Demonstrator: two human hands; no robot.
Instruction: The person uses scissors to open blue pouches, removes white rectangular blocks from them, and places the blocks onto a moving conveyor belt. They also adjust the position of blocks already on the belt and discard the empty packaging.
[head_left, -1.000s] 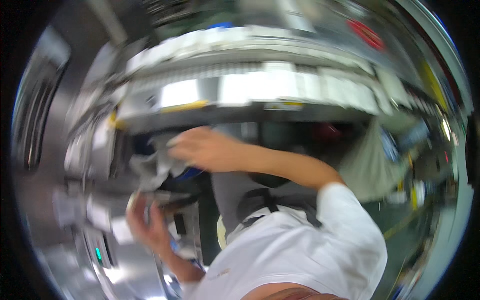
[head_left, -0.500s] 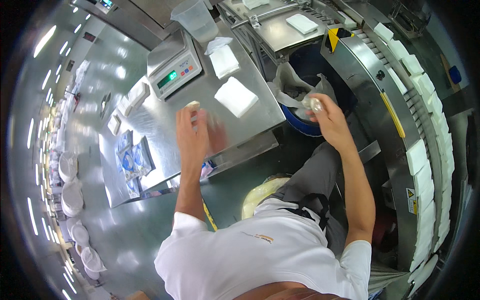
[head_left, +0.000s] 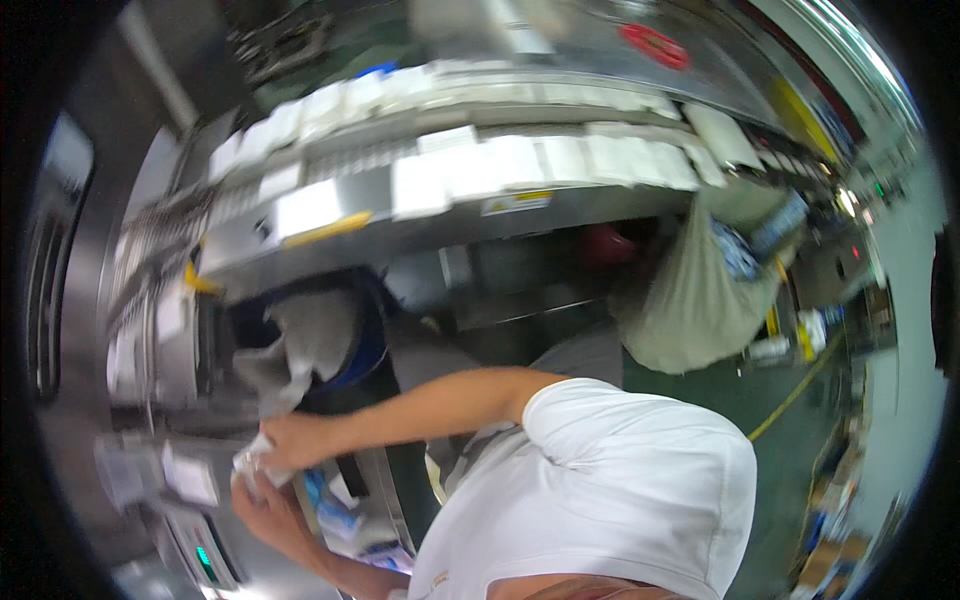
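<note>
Over the steel table at the lower left, my right hand [head_left: 295, 440] is closed on a stack of white folded tissues [head_left: 250, 456], blurred by motion. My left hand [head_left: 268, 502] lies close below with its fingers bent against the stack's near side. How firmly it grips is hard to make out. Another white folded stack [head_left: 190, 476] lies beside my hands, next to a clear plastic jug [head_left: 130, 470]. Near them on the table stands a scale [head_left: 196, 555] with a lit green display.
A blue bin [head_left: 368, 335] with a grey liner [head_left: 320, 335] stands just beyond my right hand. Across the far side curves a roller conveyor with several white stacks [head_left: 515, 160]. A large beige sack [head_left: 665, 300] hangs at right. Blue printed packages [head_left: 335, 515] lie below the table edge.
My view has swung to the right. My right hand has moved from above the bin to the table and closed on a white stack. Both hands have come together there.
</note>
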